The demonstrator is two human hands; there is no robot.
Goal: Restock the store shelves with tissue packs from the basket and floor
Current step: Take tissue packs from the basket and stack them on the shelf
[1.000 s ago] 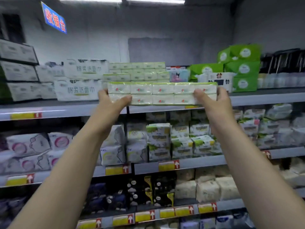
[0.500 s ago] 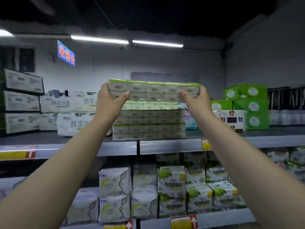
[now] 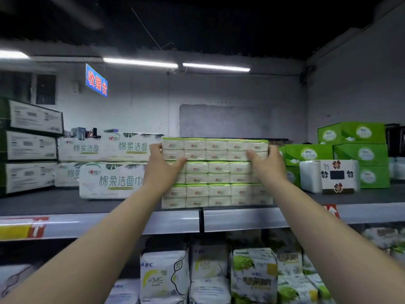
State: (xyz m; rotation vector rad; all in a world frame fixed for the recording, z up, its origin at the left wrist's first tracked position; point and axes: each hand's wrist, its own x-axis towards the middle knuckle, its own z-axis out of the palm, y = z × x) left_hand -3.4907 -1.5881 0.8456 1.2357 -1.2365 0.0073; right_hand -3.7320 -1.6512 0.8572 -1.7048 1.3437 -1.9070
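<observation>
Clasping its ends, left grip (image 3: 163,170) and right grip (image 3: 268,165) hold tissue pack (image 3: 215,149) crosswise (level).

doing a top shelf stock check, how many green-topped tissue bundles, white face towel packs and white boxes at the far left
green-topped tissue bundles: 3, held one included
white face towel packs: 4
white boxes, far left: 3
total: 10

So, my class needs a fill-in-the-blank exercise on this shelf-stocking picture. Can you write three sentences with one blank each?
1. The pack gripped by the left hand and right hand sits on ____ other packs.
2. The boxes to the right of that pack are ____.
3. The sign with red characters is ____.

Missing words: two; green; blue.
</observation>
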